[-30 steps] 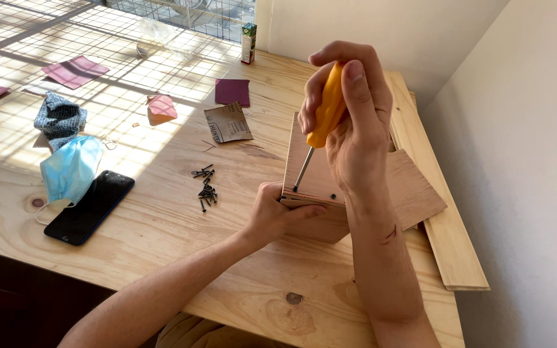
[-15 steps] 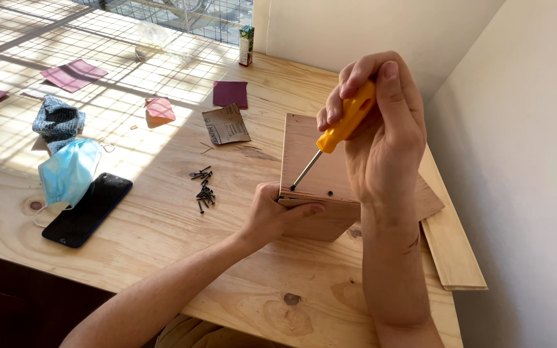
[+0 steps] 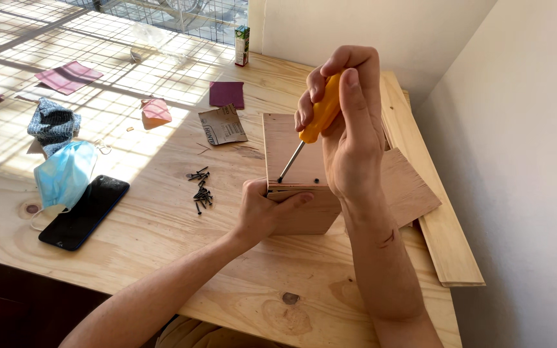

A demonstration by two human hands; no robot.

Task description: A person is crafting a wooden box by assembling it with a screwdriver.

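Observation:
A small plywood box [image 3: 291, 154] stands on the pale wooden table [image 3: 162, 238]. My left hand [image 3: 262, 209] grips the box's near left corner, fingers against its front face. My right hand [image 3: 346, 122] is closed around the yellow handle of a screwdriver [image 3: 314, 122]. The metal shaft slants down and left, with its tip on the box's top face near the left front corner. A dark screw head shows just right of the tip. A loose pile of black screws [image 3: 200, 190] lies on the table left of the box.
A black phone [image 3: 85, 211] and a blue face mask [image 3: 64, 174] lie at the left. Sandpaper pieces [image 3: 225, 94], a small block [image 3: 156, 111], a folded cloth [image 3: 53, 122] and a small carton [image 3: 242, 45] sit farther back. Wooden boards [image 3: 433, 212] lie along the right wall.
My right hand rotated around the screwdriver handle and shifted slightly, with the tip staying on the box top. My left hand kept its hold on the box corner.

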